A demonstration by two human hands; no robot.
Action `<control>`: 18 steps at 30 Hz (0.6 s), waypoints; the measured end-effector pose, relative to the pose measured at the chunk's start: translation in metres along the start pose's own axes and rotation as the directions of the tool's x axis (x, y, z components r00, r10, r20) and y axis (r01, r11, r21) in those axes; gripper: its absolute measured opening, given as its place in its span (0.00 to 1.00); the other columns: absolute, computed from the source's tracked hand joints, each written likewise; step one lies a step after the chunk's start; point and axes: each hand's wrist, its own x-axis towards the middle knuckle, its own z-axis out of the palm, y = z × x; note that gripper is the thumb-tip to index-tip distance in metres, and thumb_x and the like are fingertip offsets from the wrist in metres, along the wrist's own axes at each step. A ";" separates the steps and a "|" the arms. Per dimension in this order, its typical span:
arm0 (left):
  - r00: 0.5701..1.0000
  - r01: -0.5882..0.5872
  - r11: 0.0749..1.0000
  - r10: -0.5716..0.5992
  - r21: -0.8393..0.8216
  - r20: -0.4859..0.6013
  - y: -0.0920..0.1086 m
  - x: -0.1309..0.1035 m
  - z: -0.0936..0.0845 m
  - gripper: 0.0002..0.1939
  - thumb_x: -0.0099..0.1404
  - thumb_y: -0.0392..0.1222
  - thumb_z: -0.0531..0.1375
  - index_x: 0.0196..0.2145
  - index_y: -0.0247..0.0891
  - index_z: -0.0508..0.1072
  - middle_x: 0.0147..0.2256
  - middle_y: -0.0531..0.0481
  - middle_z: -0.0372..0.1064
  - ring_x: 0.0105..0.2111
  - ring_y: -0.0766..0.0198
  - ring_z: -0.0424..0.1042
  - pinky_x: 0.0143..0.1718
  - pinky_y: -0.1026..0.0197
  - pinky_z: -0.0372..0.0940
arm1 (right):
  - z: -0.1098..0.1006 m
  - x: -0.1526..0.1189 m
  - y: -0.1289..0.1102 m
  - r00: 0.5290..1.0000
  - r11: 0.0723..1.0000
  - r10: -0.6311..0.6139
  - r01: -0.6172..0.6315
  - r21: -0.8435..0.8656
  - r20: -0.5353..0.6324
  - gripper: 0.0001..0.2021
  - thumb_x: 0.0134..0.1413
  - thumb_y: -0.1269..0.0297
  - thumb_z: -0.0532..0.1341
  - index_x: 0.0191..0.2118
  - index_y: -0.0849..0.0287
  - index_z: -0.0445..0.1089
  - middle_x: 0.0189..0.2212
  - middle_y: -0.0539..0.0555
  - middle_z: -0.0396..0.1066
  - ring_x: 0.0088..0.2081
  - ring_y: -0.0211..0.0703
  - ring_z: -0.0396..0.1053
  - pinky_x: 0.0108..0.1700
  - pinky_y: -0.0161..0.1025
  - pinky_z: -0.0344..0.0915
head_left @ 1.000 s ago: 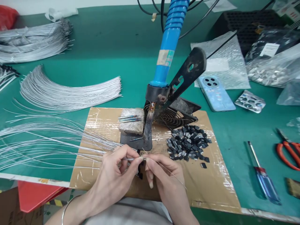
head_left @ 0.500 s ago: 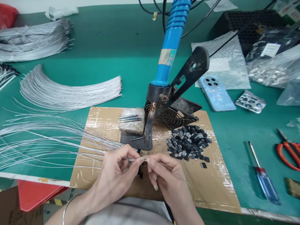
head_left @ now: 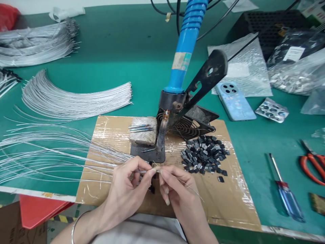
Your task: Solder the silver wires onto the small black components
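Note:
Both hands meet above the cardboard sheet [head_left: 218, 210], in front of the soldering iron [head_left: 161, 135] in its stand. My left hand [head_left: 134, 186] pinches the end of a thin wire between thumb and index finger. Fingertip to fingertip with it, my right hand [head_left: 177, 188] is closed on a fine strand that trails out to the right. The exact spot where the fingers meet is too small to make out. Loose white wires [head_left: 101, 145] run in from the left, their ends near my left hand. Small black parts [head_left: 203, 154] lie heaped right of the iron.
A bundle of white wires [head_left: 76, 101] lies at the back left. On the right are a phone [head_left: 237, 105], a screwdriver [head_left: 286, 193] and red-handled pliers [head_left: 313, 166]. A black fan [head_left: 193, 122] stands behind the heap.
The hands have barely moved; the fine strand's free end by my right hand has shifted slightly left.

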 end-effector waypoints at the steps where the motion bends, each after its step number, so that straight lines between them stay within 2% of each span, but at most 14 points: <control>1: 1.000 -0.002 1.000 0.002 0.001 -0.008 0.000 0.000 0.001 0.10 0.71 0.40 0.61 0.31 0.38 0.74 0.22 0.56 0.66 0.20 0.70 0.54 0.20 0.65 0.49 | 0.000 0.000 0.000 1.000 1.000 0.001 -0.001 -0.004 -0.006 0.11 0.49 0.55 0.75 0.28 0.58 0.83 0.19 0.48 0.67 0.16 0.28 0.59 0.15 0.24 0.59; 9: 0.994 -0.023 1.000 0.022 -0.007 -0.105 0.000 0.001 0.008 0.10 0.70 0.37 0.61 0.28 0.37 0.73 0.20 0.59 0.59 0.19 0.71 0.52 0.19 0.67 0.49 | 0.002 0.000 0.005 0.998 1.000 0.014 -0.013 0.027 -0.054 0.12 0.48 0.55 0.76 0.26 0.58 0.81 0.19 0.47 0.68 0.16 0.27 0.59 0.16 0.25 0.60; 14: 0.994 0.015 0.998 -0.023 -0.068 -0.107 -0.001 0.002 0.010 0.10 0.69 0.39 0.61 0.29 0.37 0.74 0.20 0.57 0.62 0.19 0.71 0.53 0.19 0.67 0.50 | 0.002 0.001 0.007 0.998 1.000 0.008 -0.006 0.030 -0.064 0.11 0.48 0.55 0.76 0.27 0.58 0.82 0.20 0.47 0.69 0.17 0.27 0.60 0.16 0.24 0.61; 18: 0.991 0.110 0.980 -0.120 -0.164 -0.052 -0.002 0.003 0.010 0.11 0.69 0.43 0.61 0.30 0.37 0.74 0.23 0.54 0.68 0.20 0.69 0.57 0.21 0.66 0.53 | 0.002 0.002 0.006 0.999 0.999 0.014 -0.012 0.039 -0.051 0.11 0.50 0.54 0.75 0.31 0.58 0.84 0.22 0.48 0.71 0.18 0.29 0.64 0.18 0.26 0.64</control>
